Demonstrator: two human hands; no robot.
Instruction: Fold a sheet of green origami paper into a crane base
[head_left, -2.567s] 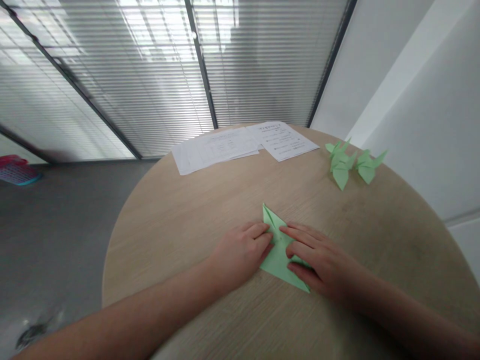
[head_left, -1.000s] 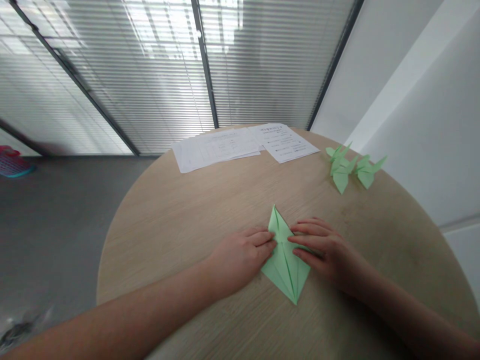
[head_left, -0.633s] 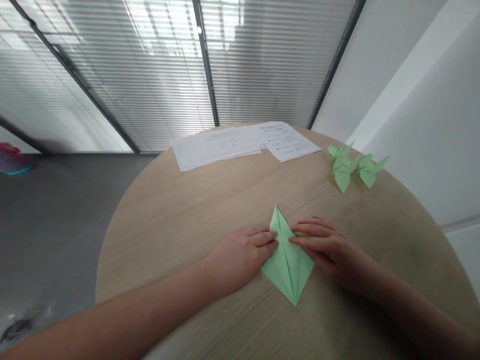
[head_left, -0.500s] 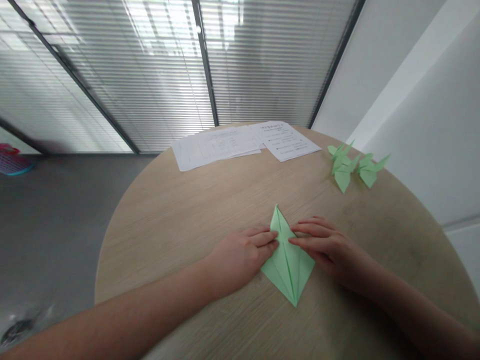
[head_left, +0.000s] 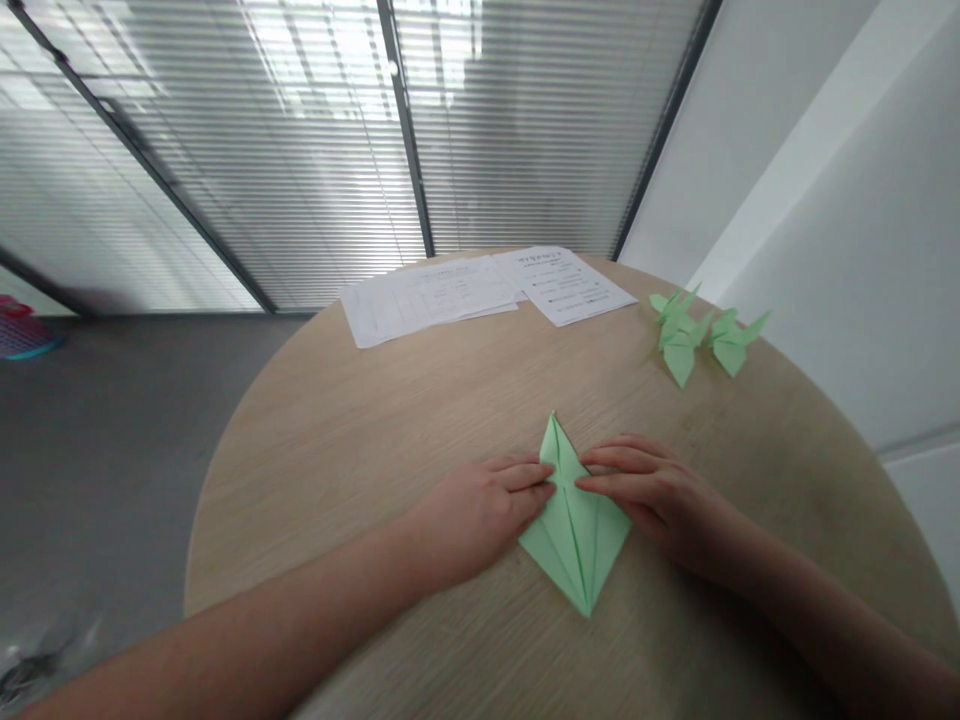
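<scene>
A light green sheet of origami paper point(head_left: 574, 545), folded into a long diamond with a crease down its middle, lies on the wooden table. My left hand point(head_left: 480, 515) rests on its left edge, fingers stretched out and fingertips on the paper; the thumb is hidden. On the opposite side, my right hand point(head_left: 660, 495) has its extended fingertips along the paper's upper right edge. Neither hand visibly grips the paper; both lie open against it. The narrow upper tip points away from me, the lower point towards me.
Several folded green paper cranes point(head_left: 679, 350) stand at the back right of the round table point(head_left: 315, 430). Printed white sheets point(head_left: 435, 295) lie along its far edge. Behind are window blinds point(head_left: 517, 130), with a white wall point(head_left: 847, 250) to the right. A basket point(head_left: 26, 330) sits on the floor at left.
The view has shifted very slightly. Both hands keep their places on the folded paper, and its shape looks the same.
</scene>
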